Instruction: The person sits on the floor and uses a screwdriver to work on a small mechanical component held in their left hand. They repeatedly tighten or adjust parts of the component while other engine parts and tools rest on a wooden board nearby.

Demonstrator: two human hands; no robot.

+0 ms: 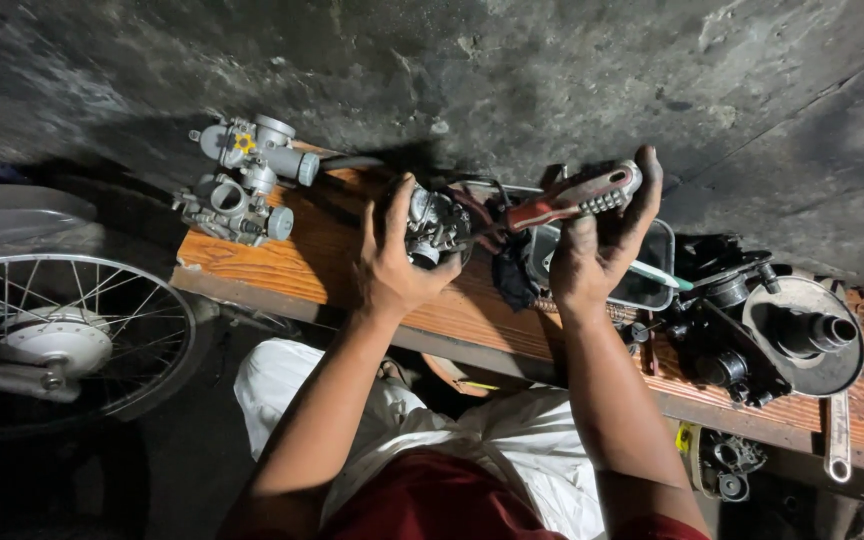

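My left hand (392, 262) grips a small metal carburetor (436, 228) above a worn wooden bench (302, 262). My right hand (600, 245) holds a screwdriver with a red and grey handle (574, 199), its shaft angled left toward the carburetor. The tip is hidden among the carburetor's parts and hoses. Both hands are grimy.
Two more carburetors (248, 180) lie at the bench's left end. A dark tray (652, 262) sits behind my right hand. Black engine parts and a pulley (802, 335) crowd the right end, with a wrench (837, 438) near the edge. A spoked wheel (62, 340) stands at left.
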